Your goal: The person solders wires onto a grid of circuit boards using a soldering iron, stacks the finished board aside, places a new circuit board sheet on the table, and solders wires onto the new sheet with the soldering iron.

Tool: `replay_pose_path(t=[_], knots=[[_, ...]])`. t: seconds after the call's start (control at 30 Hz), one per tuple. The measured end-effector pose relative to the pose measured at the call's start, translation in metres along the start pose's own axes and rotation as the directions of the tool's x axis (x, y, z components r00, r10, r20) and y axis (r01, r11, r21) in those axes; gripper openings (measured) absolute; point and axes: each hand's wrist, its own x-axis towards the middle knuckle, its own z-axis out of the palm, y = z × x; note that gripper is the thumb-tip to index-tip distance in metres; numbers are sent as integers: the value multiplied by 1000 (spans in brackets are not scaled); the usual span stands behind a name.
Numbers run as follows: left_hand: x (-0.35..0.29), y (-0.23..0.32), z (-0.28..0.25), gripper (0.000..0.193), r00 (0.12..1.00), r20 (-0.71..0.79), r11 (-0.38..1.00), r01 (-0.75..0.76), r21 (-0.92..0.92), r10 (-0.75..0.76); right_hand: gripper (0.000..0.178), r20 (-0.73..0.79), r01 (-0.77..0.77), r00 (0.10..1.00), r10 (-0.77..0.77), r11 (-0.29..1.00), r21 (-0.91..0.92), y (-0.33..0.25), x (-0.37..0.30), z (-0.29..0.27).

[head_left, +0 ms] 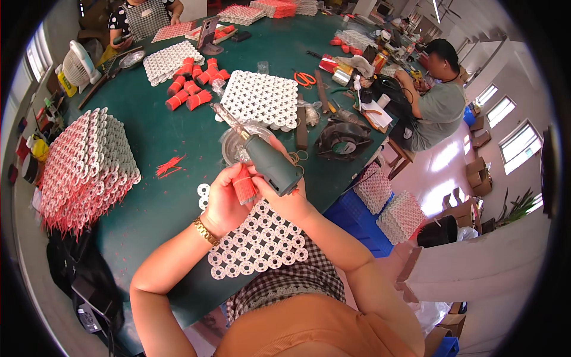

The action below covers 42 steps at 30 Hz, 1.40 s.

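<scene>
Left hand (225, 199): fingers closed around a bundle of red fuses (243, 189), held upright above the near table edge.
Right hand (289, 193): fingers wrapped around a grey-green glue gun (269, 162); its nozzle points up and away, toward a round clear dish (235, 146).
White ring mat (259, 241): one, lying under both hands and overhanging the near edge of the green table (148, 149).
Ring mats on table: one flat white block (262, 98) mid-table, one flatter sheet (168, 59) far left, one tall stack with red fringes (86, 166) at the left edge.
Red tubes (193, 86): roughly a dozen, loose between the two far mats.
Loose red fuses (169, 165): one small tuft.
Scissors (304, 78): one pair, orange handles.
Other people: two, one at the far edge, one at the right.
Open room: bare green surface between the tall stack and the hands.
</scene>
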Motion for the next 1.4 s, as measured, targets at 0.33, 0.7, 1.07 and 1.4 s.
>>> replay_pose_path(t=[0.33, 0.7, 1.07, 1.4], knots=[[-17, -31, 8, 23, 977, -213, 997, 15, 69, 0, 68, 144, 224, 971, -189, 933, -282, -19, -24, -4], [-11, -33, 8, 33, 975, -222, 994, 16, 105, 8, 68, 35, 126, 992, -121, 951, -281, -13, -39, -4], [-3, -17, 33, 20, 957, -259, 991, -130, 21, 131, 39, -179, 236, 939, -295, 927, -291, 3, -39, 16], [1, -23, 21, 22, 983, -161, 995, -77, 65, 86, 27, -180, -35, 982, 53, 995, 97, -8, -55, 9]])
